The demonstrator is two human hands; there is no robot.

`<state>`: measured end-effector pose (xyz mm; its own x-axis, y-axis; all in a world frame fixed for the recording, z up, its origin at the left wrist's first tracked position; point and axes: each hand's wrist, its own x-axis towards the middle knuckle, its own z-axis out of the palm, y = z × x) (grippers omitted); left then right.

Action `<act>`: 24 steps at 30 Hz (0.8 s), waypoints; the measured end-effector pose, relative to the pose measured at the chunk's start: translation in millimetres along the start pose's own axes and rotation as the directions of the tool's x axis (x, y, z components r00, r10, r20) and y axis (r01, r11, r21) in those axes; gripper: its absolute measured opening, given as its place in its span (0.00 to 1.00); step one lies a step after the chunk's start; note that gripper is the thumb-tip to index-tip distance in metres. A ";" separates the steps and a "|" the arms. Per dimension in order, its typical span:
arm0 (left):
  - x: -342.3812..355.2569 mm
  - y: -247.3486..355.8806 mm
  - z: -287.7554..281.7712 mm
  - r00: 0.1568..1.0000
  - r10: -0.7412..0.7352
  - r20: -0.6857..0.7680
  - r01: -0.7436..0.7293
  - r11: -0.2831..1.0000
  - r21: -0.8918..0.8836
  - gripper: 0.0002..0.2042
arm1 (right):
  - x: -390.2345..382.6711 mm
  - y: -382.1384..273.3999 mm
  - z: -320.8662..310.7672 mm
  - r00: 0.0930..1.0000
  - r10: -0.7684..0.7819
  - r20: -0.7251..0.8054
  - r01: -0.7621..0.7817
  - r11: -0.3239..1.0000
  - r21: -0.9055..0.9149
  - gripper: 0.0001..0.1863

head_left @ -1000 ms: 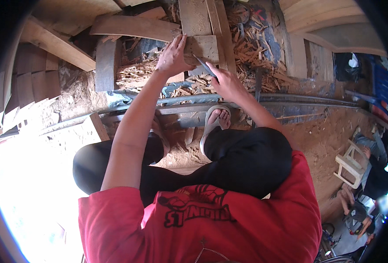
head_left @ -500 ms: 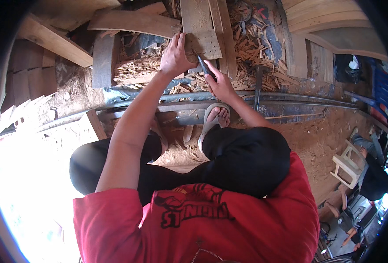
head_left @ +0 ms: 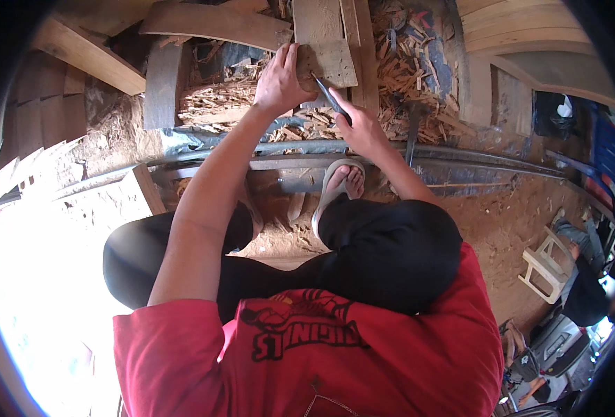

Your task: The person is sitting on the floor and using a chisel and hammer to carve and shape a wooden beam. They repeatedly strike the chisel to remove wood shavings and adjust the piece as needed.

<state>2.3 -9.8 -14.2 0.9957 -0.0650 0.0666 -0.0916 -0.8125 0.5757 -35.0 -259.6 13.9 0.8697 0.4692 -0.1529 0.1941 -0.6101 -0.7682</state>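
Your left hand [head_left: 278, 87] lies at the left and near edges of a short, flat, grey-brown wooden block [head_left: 332, 61], its fingers stretched forward and close together, its thumb splayed to the right along the near edge. Whether those fingers pinch the block or only press on it, you can't tell from above. The block rests at the near end of a long, light-brown plank [head_left: 318, 21], ahead of your feet, with small dark marks near its right end.

Your right hand [head_left: 366, 132] is curled closed around a slim, dark, pointed tool [head_left: 333, 99], its tip slanting up and left over the block's near part; contact at the tip is too small to make out. Splintered, tan wood chips [head_left: 213, 104] lie to the left of the block, and more to its right.

As for writing, your red short-sleeved T-shirt [head_left: 391, 361] bears bold black lettering [head_left: 307, 340] across the chest, upside down from this view, under a dark and orange graphic. A few small, pale letters [head_left: 416, 171] show on the dark strip beyond your right knee, beside a dark, upright metal bar [head_left: 411, 135]. The tool carries no readable marking.
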 end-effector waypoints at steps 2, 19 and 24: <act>0.0 -0.4 0.6 1.000 0.005 -0.002 -0.005 1.000 -0.017 0.62 | -1.7 -2.3 4.9 1.000 0.005 0.006 -0.006 1.000 0.013 0.32; 1.1 -2.2 6.6 0.999 -0.033 0.012 0.032 0.997 0.072 0.63 | -9.5 -16.7 34.7 0.957 0.240 -0.161 -0.097 0.793 0.602 0.28; 0.6 1.6 0.9 0.998 -0.048 0.037 0.047 0.999 0.020 0.64 | 4.5 -15.5 3.4 0.971 0.041 -0.236 0.016 0.972 0.234 0.26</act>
<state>2.8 -11.6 -14.0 0.9988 -0.0477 0.0089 -0.0445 -0.8262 0.5617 -35.7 -245.8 23.0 0.9593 0.2803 -0.0334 0.0963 -0.4359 -0.8948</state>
